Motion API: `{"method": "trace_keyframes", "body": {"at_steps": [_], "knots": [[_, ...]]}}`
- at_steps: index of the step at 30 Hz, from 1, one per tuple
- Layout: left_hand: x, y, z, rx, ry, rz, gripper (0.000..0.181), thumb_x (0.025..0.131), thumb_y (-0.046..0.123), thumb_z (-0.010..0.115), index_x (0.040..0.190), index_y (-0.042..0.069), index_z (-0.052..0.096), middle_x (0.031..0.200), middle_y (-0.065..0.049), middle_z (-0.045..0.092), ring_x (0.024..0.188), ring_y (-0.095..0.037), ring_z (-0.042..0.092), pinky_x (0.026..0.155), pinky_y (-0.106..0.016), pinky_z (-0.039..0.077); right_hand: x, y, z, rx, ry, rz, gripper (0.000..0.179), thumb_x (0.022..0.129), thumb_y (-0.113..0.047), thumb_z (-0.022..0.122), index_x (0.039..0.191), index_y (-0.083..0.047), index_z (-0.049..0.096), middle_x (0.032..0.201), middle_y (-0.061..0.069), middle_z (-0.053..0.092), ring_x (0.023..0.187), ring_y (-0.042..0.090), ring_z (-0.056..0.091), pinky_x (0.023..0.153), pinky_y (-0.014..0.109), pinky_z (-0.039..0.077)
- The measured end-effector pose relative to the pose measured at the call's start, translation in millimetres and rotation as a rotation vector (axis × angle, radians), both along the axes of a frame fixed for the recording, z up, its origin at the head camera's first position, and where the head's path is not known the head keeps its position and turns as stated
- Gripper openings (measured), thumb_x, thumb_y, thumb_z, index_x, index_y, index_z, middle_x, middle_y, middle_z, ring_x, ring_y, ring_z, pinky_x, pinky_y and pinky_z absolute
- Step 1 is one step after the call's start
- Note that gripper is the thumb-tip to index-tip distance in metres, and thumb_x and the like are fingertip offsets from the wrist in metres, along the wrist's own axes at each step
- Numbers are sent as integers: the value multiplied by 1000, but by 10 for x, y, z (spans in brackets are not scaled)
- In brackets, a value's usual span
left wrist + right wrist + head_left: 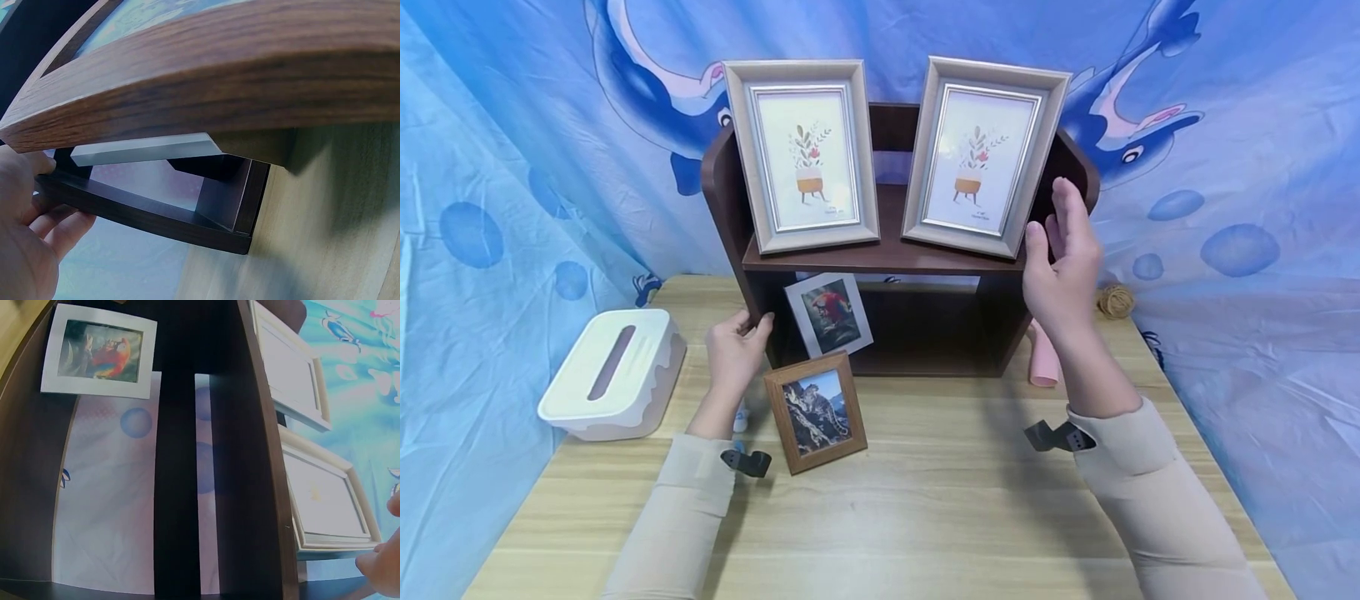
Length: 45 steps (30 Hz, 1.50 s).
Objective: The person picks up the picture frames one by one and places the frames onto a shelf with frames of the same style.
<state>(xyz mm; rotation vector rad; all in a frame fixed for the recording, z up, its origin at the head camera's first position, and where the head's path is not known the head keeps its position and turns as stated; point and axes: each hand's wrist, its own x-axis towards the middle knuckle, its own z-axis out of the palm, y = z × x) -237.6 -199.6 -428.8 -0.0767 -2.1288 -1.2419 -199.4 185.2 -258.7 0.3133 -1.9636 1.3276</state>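
Note:
My left hand [735,350] grips the left side panel of a dark brown two-tier shelf [891,212], thumb on one side and fingers on the other. Raised beside the shelf's right side is my right hand [1063,271], fingers extended, close to the lower right corner of a silver-beige picture frame [977,158]. A matching picture frame [808,158] leans on the upper tier at left. In the lower tier stands a white picture frame [831,312] with a parrot picture. A brown wooden picture frame [816,412] with a leopard picture stands before it, near my left wrist.
A white tissue box [606,375] sits at the table's left. Right of the shelf are a pink roll [1043,362] and a ball of twine [1116,301]. A blue dolphin-print curtain [1225,167] surrounds the wooden table [925,500].

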Motion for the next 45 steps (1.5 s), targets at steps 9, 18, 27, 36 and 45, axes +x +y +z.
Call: {"method": "trace_keyframes", "body": {"at_steps": [9,18,27,36,45], "knots": [[1,-3,1,1,-3,0,15,91,4,71,101,-6,77,92,-24,74,85,-36,74,65,1,45,279,74,-23,-18,19,-2,43,100,6,50,143,8,49,148,19,52,140,20,47,116,34,38],[-7,-4,-12,-14,9,9,15,91,5,72,100,-6,77,92,-23,75,85,-35,74,66,-1,48,212,341,-396,-15,86,25,42,97,7,57,139,5,55,140,14,61,131,28,56,110,33,45],[-13,-5,-19,-17,3,9,15,92,6,72,98,-5,77,90,-23,75,84,-35,74,65,0,46,278,480,-646,8,86,62,42,96,11,56,137,8,55,136,22,61,126,31,60,107,30,48],[12,4,-15,-3,-12,9,14,91,5,72,98,-6,77,92,-24,74,86,-36,74,66,1,46,334,584,-925,-5,20,39,42,96,10,58,137,8,55,132,24,63,122,18,63,101,22,50],[4,14,-1,-3,5,11,14,91,5,73,97,-6,77,91,-25,74,86,-37,74,68,1,46,294,651,-1207,25,-10,9,44,92,14,62,135,11,55,130,23,65,116,1,61,101,21,49]]}}
